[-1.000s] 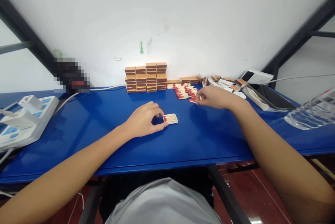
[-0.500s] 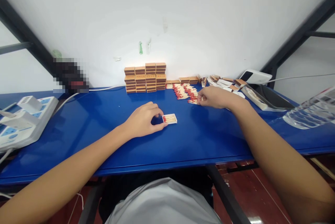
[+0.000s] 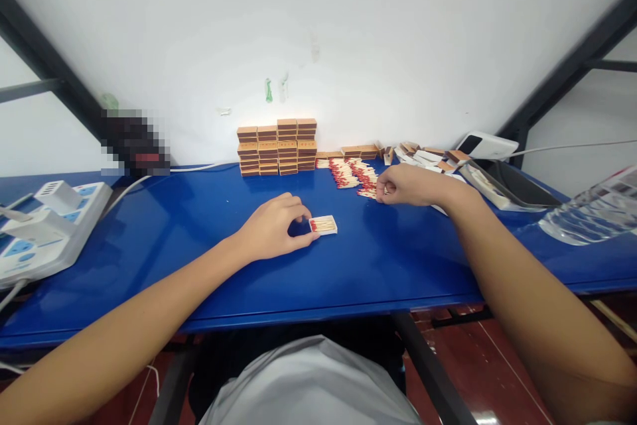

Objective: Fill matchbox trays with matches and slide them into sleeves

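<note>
My left hand (image 3: 279, 227) rests on the blue table (image 3: 308, 286), thumb and fingers closed on the left end of a small white matchbox tray (image 3: 334, 231). Red-headed matches (image 3: 324, 225) lie side by side in that tray. Farther right, my right hand (image 3: 405, 185) has its thumb and index finger pinched at the edge of a pile of loose matches (image 3: 367, 176). Its fingertips partly hide what they hold, and I cannot make out whether a match is between them. Another pile of matches (image 3: 344, 173) lies just left of it.
Stacked matchboxes (image 3: 277, 150) stand against the wall. White trays and opened sleeves (image 3: 423, 154) lie heaped behind my right hand. At the right are a white device (image 3: 488, 145), a dark phone-like slab (image 3: 520, 183) and a clear bottle (image 3: 592, 213). A power strip (image 3: 54, 233) sits at the left.
</note>
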`<state>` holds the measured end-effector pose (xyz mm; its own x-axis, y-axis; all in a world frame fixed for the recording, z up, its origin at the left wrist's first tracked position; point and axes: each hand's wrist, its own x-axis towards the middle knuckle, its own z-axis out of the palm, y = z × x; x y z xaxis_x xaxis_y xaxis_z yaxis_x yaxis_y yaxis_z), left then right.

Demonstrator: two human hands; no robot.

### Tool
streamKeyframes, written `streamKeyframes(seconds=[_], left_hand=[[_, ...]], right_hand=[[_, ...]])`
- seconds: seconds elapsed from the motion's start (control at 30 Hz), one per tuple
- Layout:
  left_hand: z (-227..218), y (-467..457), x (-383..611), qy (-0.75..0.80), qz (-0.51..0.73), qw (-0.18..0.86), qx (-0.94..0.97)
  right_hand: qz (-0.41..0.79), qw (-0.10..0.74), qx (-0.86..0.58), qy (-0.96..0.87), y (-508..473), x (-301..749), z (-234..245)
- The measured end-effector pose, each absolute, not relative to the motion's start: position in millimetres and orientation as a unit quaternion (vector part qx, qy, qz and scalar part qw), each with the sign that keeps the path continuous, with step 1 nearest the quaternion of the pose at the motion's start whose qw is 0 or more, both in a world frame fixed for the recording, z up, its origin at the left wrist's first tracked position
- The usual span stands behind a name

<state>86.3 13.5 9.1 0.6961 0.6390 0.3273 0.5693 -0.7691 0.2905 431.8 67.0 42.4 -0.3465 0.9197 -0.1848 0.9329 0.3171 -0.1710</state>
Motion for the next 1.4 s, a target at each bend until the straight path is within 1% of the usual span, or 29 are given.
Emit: streamKeyframes(seconds=[0.5,0.8,0.9,1.03,1.1,1.23,1.4], left_hand=[[9,14,86,0.328,0.208,0.083,0.918],[8,14,87,0.327,0.211,0.082,0.918],[9,13,87,0.328,0.210,0.078,0.917],[9,13,88,0.319,0.219,0.072,0.919],[9,13,88,0.312,0.223,0.069,0.921],[8,14,89,0.307,0.225,0.067,0.922],[8,14,88,0.312,0.219,0.067,0.922]], right_hand=[[-0.108,-0.014,0.541,0.834,63,412,44],[-0.130,-0.004,0.544,0.829,66,411,40],[-0.140,-0.028,0.531,0.835,59,406,44],[-0.160,-0.101,0.471,0.862,43,386,50],[-0.179,-0.122,0.436,0.873,33,372,50],[-0.185,-0.122,0.398,0.890,19,344,43],[-0.175,-0.115,0.399,0.893,15,340,41]])
